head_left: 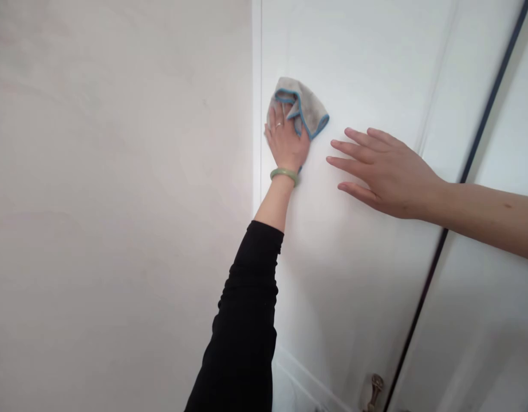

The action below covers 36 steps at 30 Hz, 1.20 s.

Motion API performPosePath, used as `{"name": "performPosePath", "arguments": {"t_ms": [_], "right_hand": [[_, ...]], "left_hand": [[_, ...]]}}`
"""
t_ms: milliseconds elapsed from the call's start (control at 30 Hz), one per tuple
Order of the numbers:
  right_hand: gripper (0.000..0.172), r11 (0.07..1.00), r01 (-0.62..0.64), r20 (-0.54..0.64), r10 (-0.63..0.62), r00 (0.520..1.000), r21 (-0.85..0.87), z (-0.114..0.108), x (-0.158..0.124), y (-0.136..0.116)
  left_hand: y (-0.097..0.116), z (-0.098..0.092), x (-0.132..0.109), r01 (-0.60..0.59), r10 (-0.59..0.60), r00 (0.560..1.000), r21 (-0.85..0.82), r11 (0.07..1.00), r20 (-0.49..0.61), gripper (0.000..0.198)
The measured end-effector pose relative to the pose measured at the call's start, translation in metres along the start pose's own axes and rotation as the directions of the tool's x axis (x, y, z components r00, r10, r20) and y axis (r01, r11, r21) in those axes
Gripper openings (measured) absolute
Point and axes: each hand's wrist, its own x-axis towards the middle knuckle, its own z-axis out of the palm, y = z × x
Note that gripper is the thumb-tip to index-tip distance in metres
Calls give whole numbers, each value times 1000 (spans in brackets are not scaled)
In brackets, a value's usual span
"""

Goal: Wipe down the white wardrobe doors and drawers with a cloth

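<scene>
My left hand (pixel 288 143), with a ring and a green bangle (pixel 284 174) at the wrist, presses a grey cleaning cloth (pixel 309 109) with blue edging against a white door panel (pixel 354 269). The cloth is bunched over and around the fingers, and its upper part folds back over the fingertips. Part of the thumb and the palm side are hidden. To the right, my right hand (pixel 382 169) is open with its fingers spread, the back facing me. It holds nothing; whether it touches the panel I cannot tell.
A pale, faintly mottled wall (pixel 118 200) fills the left side, meeting the panel at a white vertical trim. A dark gap (pixel 436 257) slants between this panel and another white door (pixel 470 320) on the right. An ornate metal handle (pixel 376 389) sticks out near the bottom.
</scene>
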Motion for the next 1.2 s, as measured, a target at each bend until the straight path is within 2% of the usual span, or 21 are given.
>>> {"name": "performPosePath", "arguments": {"t_ms": [100, 200, 333, 400, 467, 533, 600, 633, 700, 900, 1000, 1067, 1133, 1200], "right_hand": [[55, 1000, -22, -37, 21, 999, -7, -5, 10, 5], [57, 999, -27, -119, 22, 993, -35, -16, 11, 4], [55, 989, -142, -267, 124, 956, -48, -34, 8, 3], [53, 981, -189, -350, 166, 922, -33, -41, 6, 4], [51, 977, -211, -439, 188, 879, -3, -47, 6, 5], [50, 971, -233, -549, 219, 807, 47, -51, 6, 4], [50, 952, -286, -642, 285, 712, 106, -53, 6, 2], [51, 943, -306, -676, 312, 667, 132, -54, 6, 1], [50, 936, -301, -720, 334, 608, 180, -55, 7, -1], [42, 949, -17, -846, 287, 450, 313, -55, 11, 1], [40, 946, 16, -861, 287, 420, 324, -55, 12, 3], [38, 948, 3, -860, 287, 422, 318, -56, 10, 3], [38, 951, -20, -854, 286, 434, 308, -57, 7, 4], [40, 951, -32, -851, 291, 437, 309, -58, 5, 5]], "left_hand": [[4, -1, 36, -9, 9, 1000, -44, 999, 8, 73], [15, -1, 71, 1, -1, 1000, -6, 1000, 17, 79], [35, 1, 115, -3, 3, 1000, 17, 1000, 21, 96], [45, 1, 134, 9, -9, 1000, 22, 1000, 4, 98], [56, 0, 150, 51, -51, 999, 66, 997, -5, 81], [69, -1, 163, 103, -102, 995, 109, 989, -20, 57], [83, -2, 171, 154, -152, 988, 121, 981, -19, 48], [91, -2, 174, 165, -165, 986, 118, 979, -8, 46], [109, 0, 174, 154, -156, 988, 111, 982, 15, 45], [171, 6, 153, -19, 16, 999, 76, 997, 46, 59], [205, 12, 138, -138, 129, 989, 146, 980, 65, 54], [221, 18, 130, -238, 230, 971, 185, 954, 64, 55], [226, 23, 126, -311, 310, 950, 157, 937, 32, 57], [216, 25, 126, -366, 367, 930, 114, 923, 13, 62]]}}
